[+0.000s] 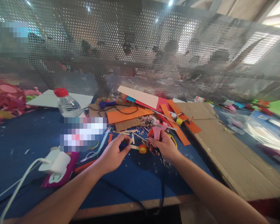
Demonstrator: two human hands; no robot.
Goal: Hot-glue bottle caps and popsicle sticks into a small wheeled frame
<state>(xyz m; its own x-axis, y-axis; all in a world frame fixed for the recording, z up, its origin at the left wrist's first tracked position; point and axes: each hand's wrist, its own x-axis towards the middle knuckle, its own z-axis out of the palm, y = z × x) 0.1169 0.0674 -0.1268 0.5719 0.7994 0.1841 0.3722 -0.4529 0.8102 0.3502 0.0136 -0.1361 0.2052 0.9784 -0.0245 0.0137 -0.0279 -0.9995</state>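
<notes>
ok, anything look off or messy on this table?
Mess, mostly: pale scraps litter the blue tabletop near the right hand, which holds a pink glue gun. The cardboard sheet on the right looks ragged at its far end. No obvious spilled liquid.

Pink glue gun [157, 131] near yellow-orange cap [143, 149]

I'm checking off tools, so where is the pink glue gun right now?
The pink glue gun is in the right hand, just right of centre in the head view, above and right of the yellow-orange cap.
</notes>
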